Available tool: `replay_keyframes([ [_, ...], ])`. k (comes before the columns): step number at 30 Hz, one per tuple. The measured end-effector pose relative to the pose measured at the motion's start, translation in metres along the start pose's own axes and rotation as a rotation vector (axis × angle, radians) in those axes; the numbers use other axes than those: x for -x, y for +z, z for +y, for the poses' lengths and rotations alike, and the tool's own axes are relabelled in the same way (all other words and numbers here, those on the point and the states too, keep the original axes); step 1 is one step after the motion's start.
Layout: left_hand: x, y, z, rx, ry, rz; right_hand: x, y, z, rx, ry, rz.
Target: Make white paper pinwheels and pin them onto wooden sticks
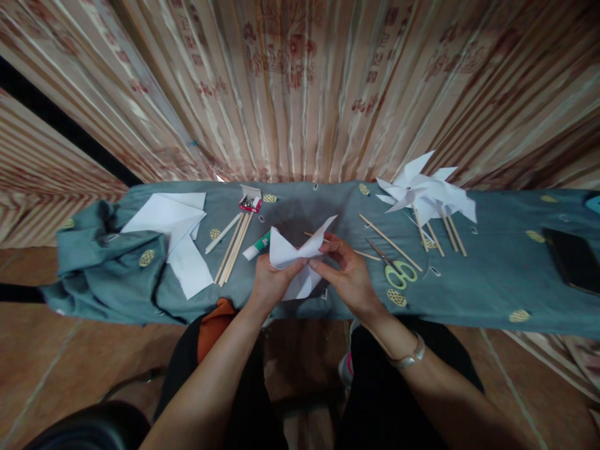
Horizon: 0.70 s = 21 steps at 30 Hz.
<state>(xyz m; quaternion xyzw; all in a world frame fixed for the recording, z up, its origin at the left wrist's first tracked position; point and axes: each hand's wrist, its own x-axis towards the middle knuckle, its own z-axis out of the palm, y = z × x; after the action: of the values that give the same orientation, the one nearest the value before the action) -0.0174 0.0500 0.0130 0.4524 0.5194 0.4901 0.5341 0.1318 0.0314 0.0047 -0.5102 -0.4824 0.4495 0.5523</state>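
Both hands hold a white paper pinwheel point(300, 284) with bent-up blades, low over the middle of the cloth. My left hand point(276, 275) is closed on its left side, the thumb pressed near the centre. On the right side my right hand point(349, 272) pinches the paper, thumb also near the centre and fingers behind a blade. Whatever lies under the thumbs is hidden. A green and white tube point(255, 247) lies just left of the paper. Scissors with light green handles point(400, 274) rest right of my right hand, beside a loose wooden stick point(391, 242).
White paper sheets point(164, 215) lie at the left. Nearer are several wooden sticks point(234, 250) and an open red box point(250, 200) of small metal pieces. Finished-looking pinwheels point(431, 190) on sticks lie at the right, and a dark phone point(572, 259) at the far right. A curtain point(300, 94) hangs behind.
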Motion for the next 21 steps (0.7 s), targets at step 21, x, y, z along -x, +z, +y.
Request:
replay_keyframes([
  [21,0.003,-0.003,0.001,0.064,-0.064,-0.042,0.002,0.0,-0.013,-0.054,0.066,-0.079],
])
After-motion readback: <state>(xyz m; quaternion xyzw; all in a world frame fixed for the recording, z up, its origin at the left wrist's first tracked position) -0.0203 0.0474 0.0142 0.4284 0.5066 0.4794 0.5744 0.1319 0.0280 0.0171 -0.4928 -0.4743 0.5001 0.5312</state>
